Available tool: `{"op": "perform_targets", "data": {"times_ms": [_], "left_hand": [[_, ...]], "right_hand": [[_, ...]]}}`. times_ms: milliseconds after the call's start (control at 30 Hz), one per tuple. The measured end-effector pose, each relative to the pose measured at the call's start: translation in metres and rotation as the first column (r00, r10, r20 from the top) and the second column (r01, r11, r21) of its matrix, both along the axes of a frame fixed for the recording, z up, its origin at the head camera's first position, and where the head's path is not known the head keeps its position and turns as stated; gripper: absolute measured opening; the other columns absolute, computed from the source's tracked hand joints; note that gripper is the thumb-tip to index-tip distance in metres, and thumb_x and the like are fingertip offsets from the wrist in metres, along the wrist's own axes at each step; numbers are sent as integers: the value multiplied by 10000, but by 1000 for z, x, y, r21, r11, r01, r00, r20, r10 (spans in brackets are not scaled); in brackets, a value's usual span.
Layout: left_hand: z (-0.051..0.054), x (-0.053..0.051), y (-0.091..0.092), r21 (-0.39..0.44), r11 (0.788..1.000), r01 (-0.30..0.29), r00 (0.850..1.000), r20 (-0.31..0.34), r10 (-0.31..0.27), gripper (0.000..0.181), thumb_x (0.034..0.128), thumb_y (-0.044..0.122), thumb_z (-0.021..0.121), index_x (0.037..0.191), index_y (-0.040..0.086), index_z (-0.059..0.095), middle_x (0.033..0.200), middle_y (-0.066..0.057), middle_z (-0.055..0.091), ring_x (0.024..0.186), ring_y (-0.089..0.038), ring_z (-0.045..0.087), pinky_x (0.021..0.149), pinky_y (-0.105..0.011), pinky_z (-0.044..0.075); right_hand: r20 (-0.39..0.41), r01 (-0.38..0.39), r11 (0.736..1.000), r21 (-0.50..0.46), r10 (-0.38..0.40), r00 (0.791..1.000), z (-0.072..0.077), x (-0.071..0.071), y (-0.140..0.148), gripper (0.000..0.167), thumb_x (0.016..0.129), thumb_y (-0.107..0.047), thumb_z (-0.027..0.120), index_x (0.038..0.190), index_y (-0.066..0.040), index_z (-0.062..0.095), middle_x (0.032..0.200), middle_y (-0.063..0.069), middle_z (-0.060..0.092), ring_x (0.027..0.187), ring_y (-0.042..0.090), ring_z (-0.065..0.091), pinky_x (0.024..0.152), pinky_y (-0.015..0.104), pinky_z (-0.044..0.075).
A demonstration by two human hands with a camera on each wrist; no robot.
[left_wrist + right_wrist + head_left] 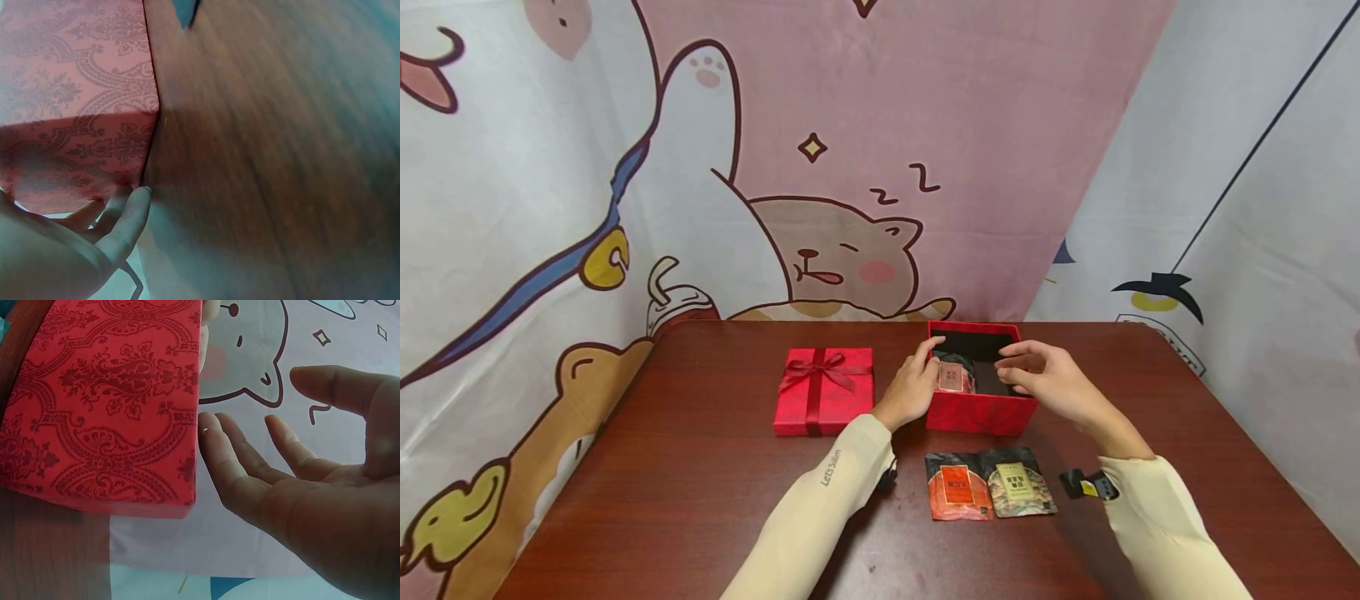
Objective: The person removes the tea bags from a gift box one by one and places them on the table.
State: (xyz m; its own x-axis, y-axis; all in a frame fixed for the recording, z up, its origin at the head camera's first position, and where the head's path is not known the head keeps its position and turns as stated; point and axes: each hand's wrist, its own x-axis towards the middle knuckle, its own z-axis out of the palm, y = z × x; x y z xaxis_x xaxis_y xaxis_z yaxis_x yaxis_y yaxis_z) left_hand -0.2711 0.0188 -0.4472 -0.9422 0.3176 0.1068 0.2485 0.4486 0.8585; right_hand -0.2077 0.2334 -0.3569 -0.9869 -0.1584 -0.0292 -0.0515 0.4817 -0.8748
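An uncovered red gift box (981, 414) stands toward the back of the table, its dark inside holding a tea-like pouch (953, 377) at the left. My left hand (912, 387) holds the box's left wall at the rim; in the left wrist view several fingers (128, 228) lie along the outer side. Over the box's right rim hovers my right hand (1052, 379), its fingers loosely bent and nothing between them. The right wrist view shows the thumb and fingers apart, beside the box's patterned wall (112, 406).
Left of the box lies its square red lid (842, 400) with a ribbon bow. In front, an orange-and-black pouch (957, 487) and a yellow-labelled pouch (1018, 483) lie side by side on the brown table (700, 500). A cartoon-printed cloth (1000, 167) hangs behind.
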Motion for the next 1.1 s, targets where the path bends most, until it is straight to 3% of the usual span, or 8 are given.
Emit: {"op": "perform_targets", "data": {"times_ms": [367, 533, 667, 800, 967, 1100], "left_hand": [[-1, -1, 0, -5, 1000, 6, 1000, -8, -6, 473, 1056, 354, 294, 1523, 303, 348, 1281, -105, 536, 1286, -265, 472, 1036, -533, 389], [-1, -1, 1, -7, 1000, -1, 1000, -17, 1, 469, 1054, 355, 293, 1516, 305, 360, 1224, -102, 549, 1263, -265, 489, 1014, -528, 403], [-1, -1, 1, -11, 1000, -10, 1000, -9, 10, 467, 1051, 365, 299, 1512, 322, 365, 1292, -99, 537, 1277, -257, 483, 1018, -532, 399], [-2, -1, 1, -13, 1000, -12, 1000, -8, 12, 469, 1052, 370, 298, 1515, 325, 361, 1236, -90, 544, 1256, -247, 490, 998, -526, 407], [-4, -2, 1, -14, 1000, -10, 1000, -11, 9, 469, 1055, 371, 299, 1517, 319, 358, 1003, -31, 520, 1137, -215, 509, 892, -460, 422], [-2, -2, 0, -20, 1000, -10, 1000, 1, 10, 469, 1055, 384, 301, 1518, 332, 354, 1036, -37, 521, 1159, -218, 505, 903, -475, 422]], "right_hand": [[3, 5, 1000, 4, -5, 1000, -5, -13, -6, 395, 990, -124, 580, 1319, 76, 491, 1231, 272, 618, 1072, 293, 659, 840, 315, 549], [8, 14, 1000, 18, -14, 1000, -8, -18, -7, 394, 996, -135, 570, 1320, 73, 487, 1247, 289, 603, 1091, 328, 650, 901, 418, 530], [15, 18, 1000, 23, -18, 1000, -11, -21, -8, 392, 1000, -136, 559, 1323, 73, 483, 1261, 307, 588, 1101, 349, 645, 934, 481, 499], [18, 15, 1000, 18, -15, 1000, -13, -25, -9, 393, 1001, -127, 551, 1328, 79, 480, 1264, 312, 584, 1130, 398, 623, 925, 453, 510], [21, 14, 1000, 19, -15, 1000, -15, -28, -10, 394, 1000, -121, 550, 1329, 84, 482, 1256, 305, 592, 1148, 433, 605, 910, 425, 523], [21, 18, 1000, 21, -19, 1000, -14, -28, -11, 391, 1002, -124, 550, 1327, 83, 484, 1252, 307, 593, 1132, 412, 621, 927, 471, 505]]}}
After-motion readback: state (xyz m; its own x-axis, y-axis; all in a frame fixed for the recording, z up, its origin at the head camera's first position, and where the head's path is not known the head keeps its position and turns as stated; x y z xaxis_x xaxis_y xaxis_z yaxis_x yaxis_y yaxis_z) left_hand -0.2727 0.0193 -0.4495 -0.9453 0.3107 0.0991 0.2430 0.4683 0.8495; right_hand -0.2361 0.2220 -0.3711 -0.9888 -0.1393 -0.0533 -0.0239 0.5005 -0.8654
